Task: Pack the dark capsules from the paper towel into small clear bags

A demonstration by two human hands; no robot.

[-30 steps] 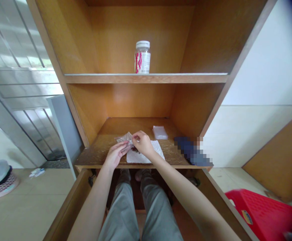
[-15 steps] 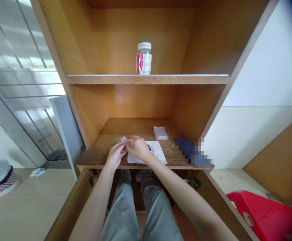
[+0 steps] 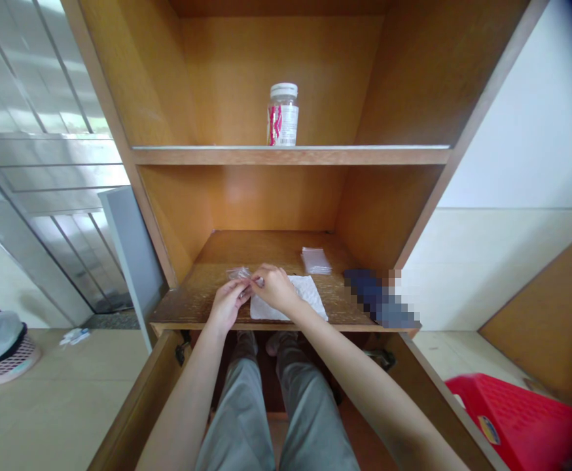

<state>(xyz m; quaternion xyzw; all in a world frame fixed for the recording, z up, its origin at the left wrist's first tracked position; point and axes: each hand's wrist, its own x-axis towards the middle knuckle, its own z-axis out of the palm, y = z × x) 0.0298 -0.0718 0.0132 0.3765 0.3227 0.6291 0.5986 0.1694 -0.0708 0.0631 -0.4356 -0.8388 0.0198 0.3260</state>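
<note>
My left hand [image 3: 229,302] and my right hand [image 3: 272,288] meet above the front part of the cabinet's lower shelf, fingertips pinched together. Between them is what looks like a small clear plastic bag, mostly covered by the fingers; its contents cannot be made out. Just beyond my left fingers lie some crumpled clear plastic bags [image 3: 237,272]. A white paper towel [image 3: 310,298] is spread under and beside my right hand, which hides its left part. Farther back on the right rests a neat stack of clear plastic bags [image 3: 316,260].
A lidded jar [image 3: 283,116] stands on the upper shelf [image 3: 364,156]. Something dark blue, partly pixelated, lies at the lower shelf's right [image 3: 364,284]. Open cabinet doors flank my legs. A red plastic stool-like object [image 3: 521,418] is at lower right, a bin [image 3: 8,356] at left.
Both hands stay nearly in place, with my right fingers shifting slightly. A small dark brown thing seen on the paper towel beside my right hand no longer shows.
</note>
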